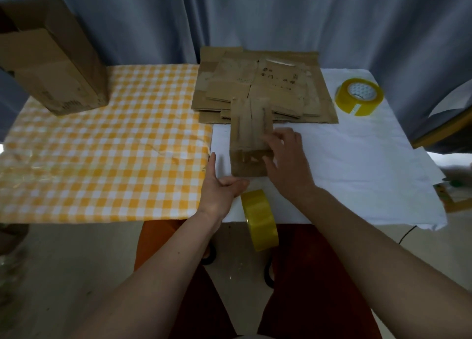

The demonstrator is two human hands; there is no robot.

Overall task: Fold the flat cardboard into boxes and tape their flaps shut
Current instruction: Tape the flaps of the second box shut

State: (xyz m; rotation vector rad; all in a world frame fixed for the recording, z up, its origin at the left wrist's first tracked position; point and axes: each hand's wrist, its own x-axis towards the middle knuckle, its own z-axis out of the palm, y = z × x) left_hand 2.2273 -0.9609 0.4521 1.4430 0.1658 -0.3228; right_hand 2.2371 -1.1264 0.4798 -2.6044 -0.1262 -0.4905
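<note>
Cardboard box [251,139] mid-table, right hand [288,160] touching

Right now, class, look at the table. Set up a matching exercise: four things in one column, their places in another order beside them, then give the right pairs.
Things:
1. big box
2. flat cardboard
3. small box
4. upright tape roll

Places:
A. at the near table edge
B. between the two hands
C. far left, on the checked cloth
D. stacked at the back, centre

Pairs: 1-C, 2-D, 3-B, 4-A
</note>
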